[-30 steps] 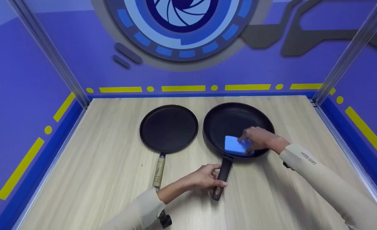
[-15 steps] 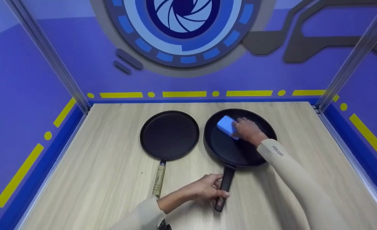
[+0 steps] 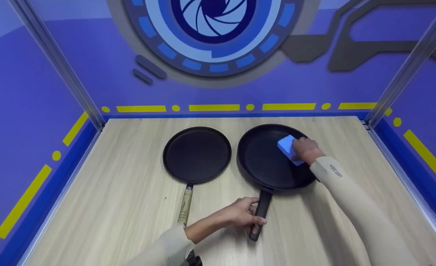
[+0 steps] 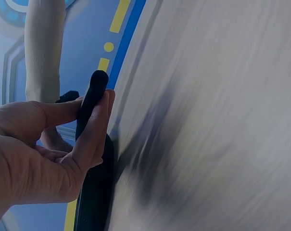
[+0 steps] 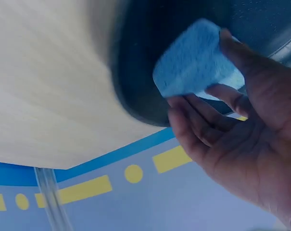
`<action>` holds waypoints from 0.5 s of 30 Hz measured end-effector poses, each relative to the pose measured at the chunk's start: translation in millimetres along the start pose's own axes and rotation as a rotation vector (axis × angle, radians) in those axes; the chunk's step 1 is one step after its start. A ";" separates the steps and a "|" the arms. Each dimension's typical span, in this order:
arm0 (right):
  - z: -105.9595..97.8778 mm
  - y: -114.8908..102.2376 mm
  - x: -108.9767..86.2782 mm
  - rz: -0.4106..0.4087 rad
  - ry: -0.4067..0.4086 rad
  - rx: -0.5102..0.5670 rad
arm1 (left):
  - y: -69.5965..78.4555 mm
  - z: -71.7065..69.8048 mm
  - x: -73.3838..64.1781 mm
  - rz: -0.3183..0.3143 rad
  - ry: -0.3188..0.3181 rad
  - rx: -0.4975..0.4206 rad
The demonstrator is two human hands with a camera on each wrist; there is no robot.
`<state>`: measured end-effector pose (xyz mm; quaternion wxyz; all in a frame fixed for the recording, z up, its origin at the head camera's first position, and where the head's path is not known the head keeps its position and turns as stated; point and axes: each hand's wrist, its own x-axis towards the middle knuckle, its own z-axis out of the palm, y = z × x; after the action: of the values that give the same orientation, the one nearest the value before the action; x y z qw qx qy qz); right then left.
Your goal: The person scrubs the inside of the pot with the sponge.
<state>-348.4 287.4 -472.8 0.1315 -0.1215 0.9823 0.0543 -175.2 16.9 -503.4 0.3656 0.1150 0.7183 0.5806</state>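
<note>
A deep black frying pan (image 3: pixel 266 159) lies at the right of the table with its handle (image 3: pixel 263 207) toward me. My left hand (image 3: pixel 242 212) grips that handle, thumb on one side and fingers on the other, as the left wrist view shows around the dark handle (image 4: pixel 93 96). Inside the pan, toward its right side, is a blue sponge (image 3: pixel 287 146). My right hand (image 3: pixel 306 148) pinches the sponge by its right end. In the right wrist view, thumb and fingers hold the blue sponge (image 5: pixel 196 62) close over the dark pan wall (image 5: pixel 140 86).
A flat black pan (image 3: pixel 197 155) with a wood-patterned handle (image 3: pixel 185 205) lies left of the frying pan, a narrow gap between them. Pale wood tabletop (image 3: pixel 129 177) lies around both. Blue panels (image 3: pixel 74 74) with metal corner posts (image 3: pixel 406 62) enclose the back and sides.
My right hand has swept the sponge from the pan's near side up to its upper left, then across to the right. My left hand stays on the handle; the view has tilted slightly.
</note>
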 end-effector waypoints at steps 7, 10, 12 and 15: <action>-3.6 -4.0 -27.6 -0.033 -0.135 0.082 | 0.5 -2.1 -0.2 -0.033 -0.004 -0.004; -3.7 -15.0 -36.8 -0.053 -0.178 0.068 | 1.5 -4.2 -0.4 -0.045 -0.010 -0.017; -3.6 -21.6 -41.0 -0.079 -0.191 0.050 | 2.2 -4.7 -0.7 -0.048 -0.007 -0.015; 2.6 -24.1 -42.5 -0.155 -0.151 0.012 | 1.7 -4.7 -0.6 -0.046 -0.002 0.001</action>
<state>-302.0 274.1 -465.5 0.2095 -0.1919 0.9576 0.0468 -178.3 13.5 -501.3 0.3795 0.0994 0.7205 0.5718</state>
